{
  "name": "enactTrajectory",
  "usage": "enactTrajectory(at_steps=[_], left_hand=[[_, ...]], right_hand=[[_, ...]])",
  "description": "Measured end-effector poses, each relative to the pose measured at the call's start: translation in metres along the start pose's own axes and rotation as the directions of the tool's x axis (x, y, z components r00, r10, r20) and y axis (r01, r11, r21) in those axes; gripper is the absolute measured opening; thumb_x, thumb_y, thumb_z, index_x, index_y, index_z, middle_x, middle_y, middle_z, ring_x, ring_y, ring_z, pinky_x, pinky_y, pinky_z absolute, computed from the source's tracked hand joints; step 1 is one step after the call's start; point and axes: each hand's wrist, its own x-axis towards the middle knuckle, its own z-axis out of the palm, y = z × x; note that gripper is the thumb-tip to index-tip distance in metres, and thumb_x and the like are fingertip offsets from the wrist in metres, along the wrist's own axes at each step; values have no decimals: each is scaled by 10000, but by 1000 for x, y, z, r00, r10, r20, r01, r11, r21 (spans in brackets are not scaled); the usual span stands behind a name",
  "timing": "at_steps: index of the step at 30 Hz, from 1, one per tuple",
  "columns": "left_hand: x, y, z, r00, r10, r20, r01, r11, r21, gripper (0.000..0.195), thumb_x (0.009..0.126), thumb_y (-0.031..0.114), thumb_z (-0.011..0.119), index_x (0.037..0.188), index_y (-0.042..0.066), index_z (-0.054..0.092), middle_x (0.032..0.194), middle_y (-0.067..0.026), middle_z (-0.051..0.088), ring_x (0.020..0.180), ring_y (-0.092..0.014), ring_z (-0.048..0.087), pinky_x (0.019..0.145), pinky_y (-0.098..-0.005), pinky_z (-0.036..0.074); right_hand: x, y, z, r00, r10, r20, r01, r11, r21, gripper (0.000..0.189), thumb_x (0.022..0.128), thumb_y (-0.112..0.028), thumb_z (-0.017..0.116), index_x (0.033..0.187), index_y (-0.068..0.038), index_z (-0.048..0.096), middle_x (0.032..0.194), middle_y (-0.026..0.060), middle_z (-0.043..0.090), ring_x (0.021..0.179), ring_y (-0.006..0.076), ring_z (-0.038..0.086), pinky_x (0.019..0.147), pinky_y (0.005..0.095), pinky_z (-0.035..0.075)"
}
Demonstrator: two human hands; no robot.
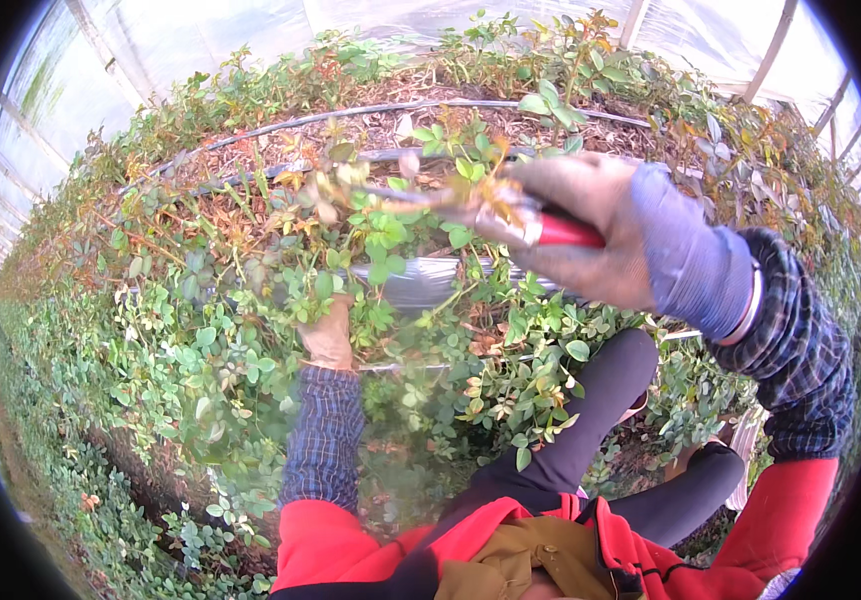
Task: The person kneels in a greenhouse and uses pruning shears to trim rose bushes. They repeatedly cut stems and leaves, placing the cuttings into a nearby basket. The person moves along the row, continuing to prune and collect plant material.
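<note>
My right hand [618,232], in a worn glove with a blue-grey cuff, is closed around red-handled pruning shears [561,229]. The blades point left among leafy stems and are blurred by motion; whether they are apart is not clear. Below and to the left, my left hand [329,335] reaches into the green foliage of rose-like bushes [381,240]. Leaves cover its fingers, so what they touch is hidden. Cut green stem stubs [239,201] stand to the upper left of that hand.
Black irrigation tubing [370,109] runs across the bed over dry leaf litter [445,90]. Silvery plastic film [426,283] lies between the plants. My bent legs [603,397] are at the lower right. Greenhouse posts [772,49] and plastic sheeting stand behind the bushes.
</note>
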Motion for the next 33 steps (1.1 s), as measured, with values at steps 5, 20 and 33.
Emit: enactTrajectory(at_steps=[5, 20, 33], left_hand=[[-56, 157, -33, 809, 198, 553, 512, 226, -829, 484, 1033, 341, 539, 1413, 44, 496, 1384, -114, 578, 1238, -252, 590, 1037, -428, 515], [20, 21, 4, 966, 249, -69, -243, 966, 85, 329, 868, 84, 708, 1191, 53, 647, 1035, -96, 711, 925, -191, 696, 741, -366, 571], [0, 18, 42, 956, 180, 231, 161, 339, -927, 760, 897, 479, 682, 1262, -170, 533, 1189, -261, 631, 1056, -317, 656, 907, -407, 564]], right_hand=[[-46, 11, 59, 938, 53, 342, 5, 986, -167, 381, 879, -328, 706, 1080, -18, 611, 834, 199, 629, 803, 400, 673, 697, 494, 540], [-42, 3, -36, 964, 257, 67, -212, 899, -384, 599, 777, -271, 778, 1292, -17, 607, 1019, 233, 667, 881, 388, 694, 795, 444, 560], [112, 47, -33, 941, 93, 327, 246, 477, -844, 396, 823, -242, 731, 1149, -30, 654, 921, 178, 683, 862, 374, 703, 783, 461, 575]])
